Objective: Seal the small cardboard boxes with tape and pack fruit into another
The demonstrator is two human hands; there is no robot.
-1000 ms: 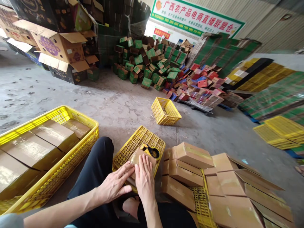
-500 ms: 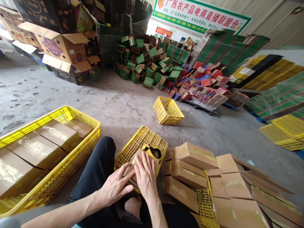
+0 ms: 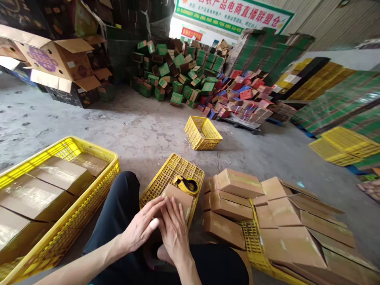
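Note:
A small closed cardboard box point(image 3: 181, 199) lies on an upturned yellow crate point(image 3: 162, 174) between my knees. My right hand point(image 3: 175, 233) rests flat on the box's near part, fingers stretched out. From the left, my left hand point(image 3: 141, 225) reaches to the same spot, its straight fingers meeting the right fingertips. The two hands hide the near side of the box. A yellow tape dispenser point(image 3: 181, 183) with a dark round opening lies just beyond the box on the crate.
To my left stands a large yellow crate point(image 3: 97, 184) with taped cardboard boxes point(image 3: 57, 172). Stacked cardboard boxes point(image 3: 228, 198) are close on my right. Another yellow basket point(image 3: 203, 132) sits on the floor ahead. Green cartons point(image 3: 178, 81) and red cartons point(image 3: 242, 95) lie heaped farther back.
Both hands have slid back towards me over the box, so more of its top shows. The view has turned slightly to the right.

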